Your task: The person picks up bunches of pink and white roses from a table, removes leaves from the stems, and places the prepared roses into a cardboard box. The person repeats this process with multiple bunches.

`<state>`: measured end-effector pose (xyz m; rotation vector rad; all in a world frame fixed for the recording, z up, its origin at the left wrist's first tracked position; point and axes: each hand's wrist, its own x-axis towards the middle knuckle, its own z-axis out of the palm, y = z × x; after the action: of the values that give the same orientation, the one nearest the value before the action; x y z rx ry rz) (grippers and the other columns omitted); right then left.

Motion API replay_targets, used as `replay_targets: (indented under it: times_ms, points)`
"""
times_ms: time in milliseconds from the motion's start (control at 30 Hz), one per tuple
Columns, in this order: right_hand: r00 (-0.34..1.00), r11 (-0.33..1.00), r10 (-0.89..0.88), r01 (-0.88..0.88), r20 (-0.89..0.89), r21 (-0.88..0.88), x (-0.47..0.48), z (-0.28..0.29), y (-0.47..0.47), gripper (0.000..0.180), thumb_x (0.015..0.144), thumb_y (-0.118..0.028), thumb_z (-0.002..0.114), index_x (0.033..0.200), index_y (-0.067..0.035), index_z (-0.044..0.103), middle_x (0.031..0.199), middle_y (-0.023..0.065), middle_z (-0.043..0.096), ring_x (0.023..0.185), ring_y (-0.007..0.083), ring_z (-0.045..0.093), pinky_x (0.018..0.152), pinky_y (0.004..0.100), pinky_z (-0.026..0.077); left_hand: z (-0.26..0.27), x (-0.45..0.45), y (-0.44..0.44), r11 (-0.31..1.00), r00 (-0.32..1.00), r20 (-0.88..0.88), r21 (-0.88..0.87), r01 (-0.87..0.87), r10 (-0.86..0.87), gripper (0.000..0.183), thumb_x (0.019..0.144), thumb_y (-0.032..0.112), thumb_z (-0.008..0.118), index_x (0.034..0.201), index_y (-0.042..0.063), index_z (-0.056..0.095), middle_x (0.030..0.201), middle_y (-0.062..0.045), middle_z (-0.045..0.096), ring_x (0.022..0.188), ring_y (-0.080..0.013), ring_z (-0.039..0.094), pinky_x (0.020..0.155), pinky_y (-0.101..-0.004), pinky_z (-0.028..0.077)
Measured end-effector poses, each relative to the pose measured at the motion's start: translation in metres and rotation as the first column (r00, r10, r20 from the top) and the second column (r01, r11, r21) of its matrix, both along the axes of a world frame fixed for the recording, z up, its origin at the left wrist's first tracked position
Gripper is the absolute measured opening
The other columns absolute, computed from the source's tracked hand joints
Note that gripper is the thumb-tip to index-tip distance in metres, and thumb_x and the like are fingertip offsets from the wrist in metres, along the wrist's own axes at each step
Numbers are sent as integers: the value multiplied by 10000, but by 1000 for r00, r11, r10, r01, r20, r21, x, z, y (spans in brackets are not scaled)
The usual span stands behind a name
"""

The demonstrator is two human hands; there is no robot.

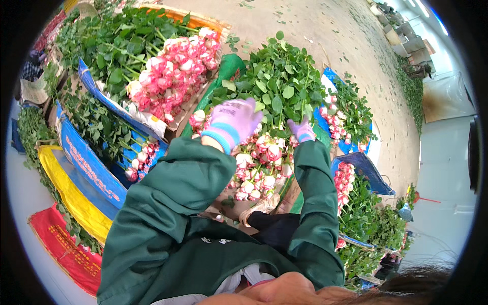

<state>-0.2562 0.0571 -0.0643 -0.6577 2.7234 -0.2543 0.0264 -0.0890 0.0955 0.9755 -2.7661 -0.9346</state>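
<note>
Before me lies a large heap of cut roses, its leafy stems (282, 82) pointing away and its pink-edged white blooms (267, 152) towards me. My left hand (235, 120), in a lilac knit glove with a blue-banded cuff, is over the left side of the heap, where blooms meet foliage. It is slightly blurred, and its grip cannot be made out. At the heap's right side my right hand (302, 129), gloved alike, reaches in among leaves and blooms. Leaves partly hide its fingers, so whether it holds a stem is unclear. Green sheeting (228, 70) lies under the heap.
A big pile of pink-and-white roses (179, 68) lies at upper left. Blue sheeting (87, 160), yellow sheeting (72, 190) and red sheeting (65, 244) wrap other bundles on the left. More roses (345, 187) lie to my right. Fallen leaves dot the floor (316, 23).
</note>
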Motion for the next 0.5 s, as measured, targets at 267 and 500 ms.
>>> replay_targets:
  times_ms: [267, 500]
  points:
    - [986, 1000, 16, -20, 168, 24, 2, 20, -21, 1058, 715, -525, 685, 1474, -6, 162, 1368, 278, 444, 1272, 362, 454, 1060, 364, 362, -92, -36, -84, 983, 978, 127, 52, -176, 168, 677, 854, 518, 518, 1312, 20, 491, 1282, -221, 548, 1185, -335, 538, 1015, -412, 405]
    - [970, 987, -22, 60, 243, -151, -34, -32, 4, 1196, 673, -503, 746, 1485, -8, 22, 1388, 276, 419, 1279, 366, 444, 1077, 356, 334, -178, -95, -106, 985, 964, 244, 108, -135, 105, 955, 759, 710, 533, 1370, -10, 388, 1273, -277, 531, 1171, -380, 542, 1010, -410, 405]
